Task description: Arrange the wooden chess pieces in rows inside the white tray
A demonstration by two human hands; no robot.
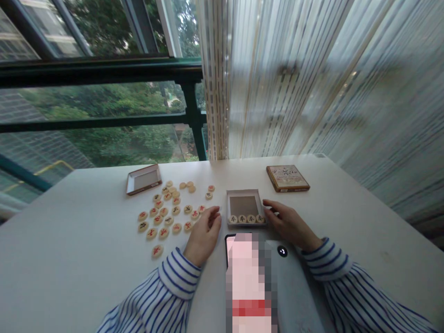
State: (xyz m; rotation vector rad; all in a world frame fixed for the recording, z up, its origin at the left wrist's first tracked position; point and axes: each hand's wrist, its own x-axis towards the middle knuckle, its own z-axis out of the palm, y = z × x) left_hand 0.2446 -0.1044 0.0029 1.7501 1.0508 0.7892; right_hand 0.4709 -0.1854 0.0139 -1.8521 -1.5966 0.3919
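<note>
A small open cardboard box sits on the white table with a row of round wooden game pieces along its near side. My right hand rests with fingers spread against the box's right edge. My left hand lies just left of the box, fingers curled near a loose piece; whether it grips one is unclear. Many more round wooden pieces with red and black marks lie scattered to the left.
A shallow box lid lies at the back left. A closed brown patterned box lies at the back right. A phone and a grey pouch sit near the table's front edge. Windows and a curtain stand behind.
</note>
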